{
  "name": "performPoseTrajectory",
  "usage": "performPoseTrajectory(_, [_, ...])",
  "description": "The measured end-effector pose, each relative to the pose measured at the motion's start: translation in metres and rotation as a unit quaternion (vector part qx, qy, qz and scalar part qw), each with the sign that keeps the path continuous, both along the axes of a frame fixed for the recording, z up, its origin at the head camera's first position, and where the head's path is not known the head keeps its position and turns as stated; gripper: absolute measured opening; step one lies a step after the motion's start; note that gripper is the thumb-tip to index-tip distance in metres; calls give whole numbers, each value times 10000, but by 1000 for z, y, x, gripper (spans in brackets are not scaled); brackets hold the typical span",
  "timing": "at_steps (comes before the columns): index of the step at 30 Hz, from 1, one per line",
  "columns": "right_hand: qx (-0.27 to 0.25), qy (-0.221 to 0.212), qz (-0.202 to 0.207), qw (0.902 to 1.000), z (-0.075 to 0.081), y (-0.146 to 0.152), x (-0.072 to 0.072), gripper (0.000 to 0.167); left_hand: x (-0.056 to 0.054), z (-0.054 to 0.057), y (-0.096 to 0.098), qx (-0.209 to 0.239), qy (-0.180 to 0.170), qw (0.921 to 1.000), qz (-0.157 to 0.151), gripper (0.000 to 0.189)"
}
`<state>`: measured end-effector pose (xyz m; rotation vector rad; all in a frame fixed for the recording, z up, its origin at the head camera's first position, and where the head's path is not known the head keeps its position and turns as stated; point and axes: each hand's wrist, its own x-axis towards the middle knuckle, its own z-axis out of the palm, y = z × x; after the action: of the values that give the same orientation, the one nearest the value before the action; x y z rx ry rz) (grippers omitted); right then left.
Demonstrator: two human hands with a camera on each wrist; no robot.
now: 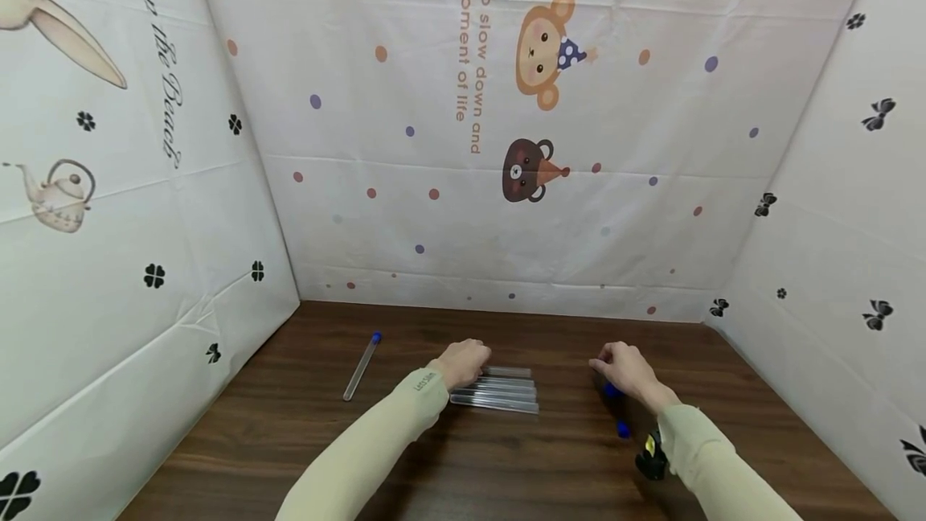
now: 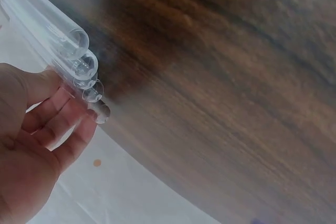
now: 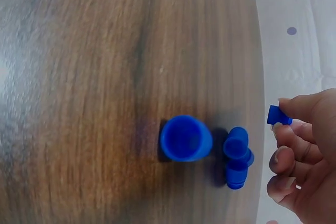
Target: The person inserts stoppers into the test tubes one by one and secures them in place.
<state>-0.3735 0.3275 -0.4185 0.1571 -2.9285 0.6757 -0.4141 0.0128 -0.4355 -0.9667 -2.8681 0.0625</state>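
Note:
Several clear test tubes (image 1: pixel 499 404) lie side by side on the dark wood table, their open ends facing right. My left hand (image 1: pixel 463 362) is at the far side of this row, and in the left wrist view its thumb and curled fingers hold a tube (image 2: pixel 102 111) at the row's edge. The right hand (image 1: pixel 628 368) is raised at the right and pinches a small blue cap (image 3: pixel 274 115) between thumb and fingertips. Below it in the right wrist view, a blue cap (image 3: pixel 185 138) stands apart from a cluster of other blue caps (image 3: pixel 236 156).
A test tube with a blue cap on its end (image 1: pixel 362 368) lies alone at the left of the table (image 1: pixel 550 457). White printed sheets (image 1: pixel 463 248) rise along the back and both sides. A dark device with a yellow mark (image 1: pixel 651 457) is at the right wrist.

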Motion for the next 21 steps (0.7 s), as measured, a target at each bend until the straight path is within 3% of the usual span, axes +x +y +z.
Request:
performPoseTrajectory(15, [-726,210,129,9971,10,-8,-3,25,5,9,-4,-36,234,9997,-53,25])
performPoseTrajectory(21, [-1255,584,211,9901,16,-14,-2,23,10,15,-6,92,351,9991,-199,28])
